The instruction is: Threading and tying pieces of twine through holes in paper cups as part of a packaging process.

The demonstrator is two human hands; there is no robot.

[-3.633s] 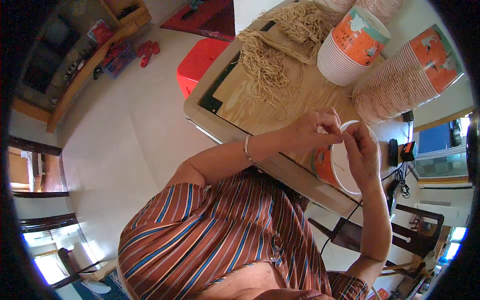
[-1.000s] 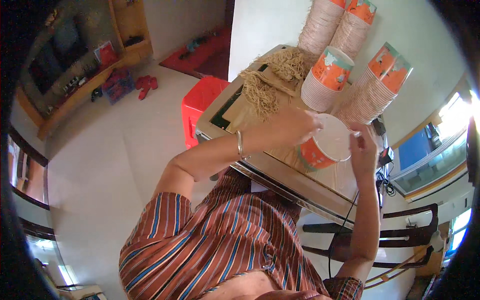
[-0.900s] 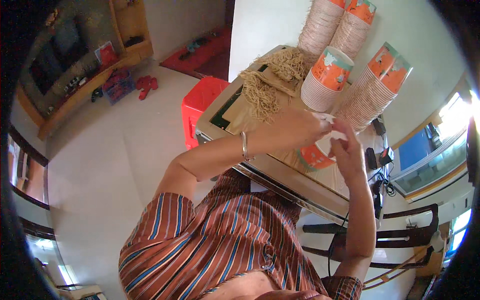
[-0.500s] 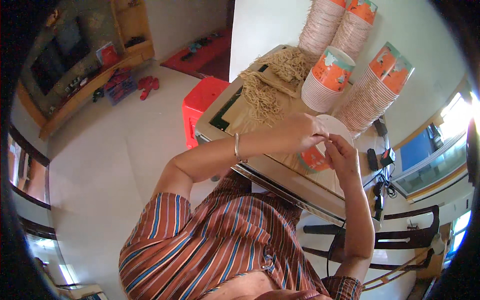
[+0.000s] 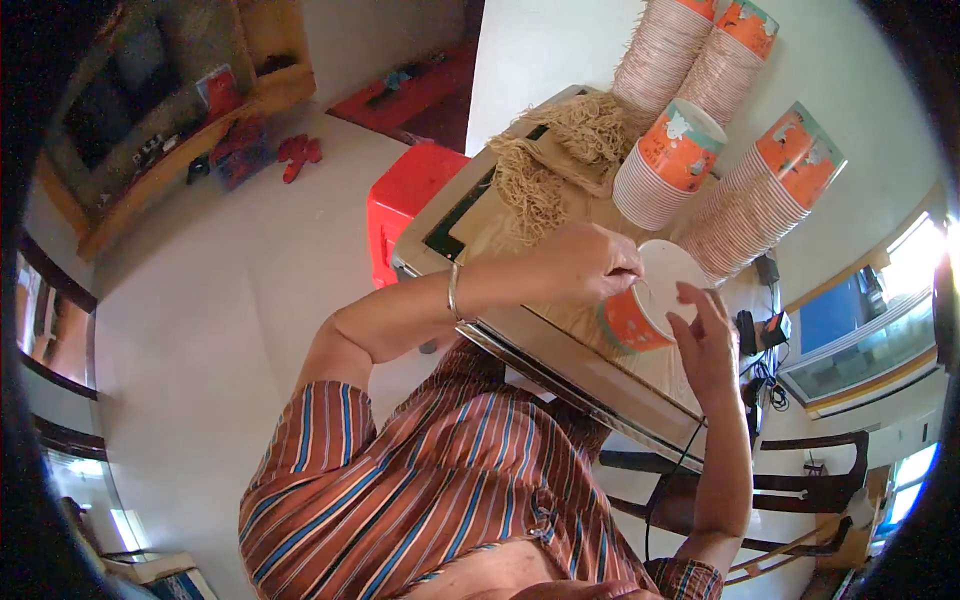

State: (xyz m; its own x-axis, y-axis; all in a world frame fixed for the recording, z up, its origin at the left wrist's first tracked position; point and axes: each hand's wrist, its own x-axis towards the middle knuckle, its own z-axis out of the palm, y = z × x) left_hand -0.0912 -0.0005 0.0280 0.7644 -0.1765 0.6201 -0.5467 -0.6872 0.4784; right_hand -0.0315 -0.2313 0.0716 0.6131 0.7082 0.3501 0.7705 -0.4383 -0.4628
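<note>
An orange and green paper tub (image 5: pixel 637 322) lies tilted on the table, its white inside facing up and right. Beside its rim is my left hand (image 5: pixel 606 266), fingers pinched together on a thin tan cord that shows only faintly against the white. My right hand (image 5: pixel 708 338) is at the tub's right side, thumb and fingers apart, with nothing visible in it. Further back on the table lie loose bundles of tan cords (image 5: pixel 530 190). Behind the tub stands a short stack of matching tubs (image 5: pixel 668 165).
Taller stacks of tubs (image 5: pixel 755 215) lean toward the wall at the back right. A red plastic stool (image 5: pixel 410 200) stands left of the table (image 5: pixel 585 372). Black adapters and cables (image 5: pixel 768 370) lie to the right, above a dark wooden chair (image 5: pixel 810 485).
My hands were close together at the tub's rim. My right hand has moved away to the right and opened; my left has shifted slightly left and stays pinched.
</note>
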